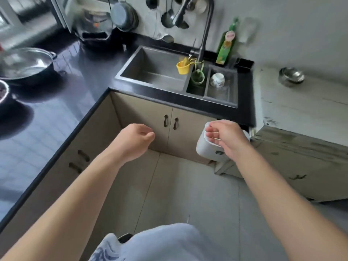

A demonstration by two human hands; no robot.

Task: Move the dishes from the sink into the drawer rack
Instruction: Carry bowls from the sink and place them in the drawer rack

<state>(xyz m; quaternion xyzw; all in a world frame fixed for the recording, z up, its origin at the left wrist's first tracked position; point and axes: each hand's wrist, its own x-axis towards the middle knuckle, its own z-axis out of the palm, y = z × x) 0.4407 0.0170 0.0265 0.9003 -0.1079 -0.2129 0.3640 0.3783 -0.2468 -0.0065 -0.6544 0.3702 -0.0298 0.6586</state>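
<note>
Kitchen corner: both hands, left (138, 137) and right (224, 137), loosely curled, empty; reach twelve o'clock, lift patterned bowl (217, 80) from sink (131, 71) squarely.

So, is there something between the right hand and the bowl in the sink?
Nothing visible blocks it. The right hand hangs below counter level, in front of a white box on the cabinet. The patterned bowl sits alone in the small right sink compartment, open from above.
</note>
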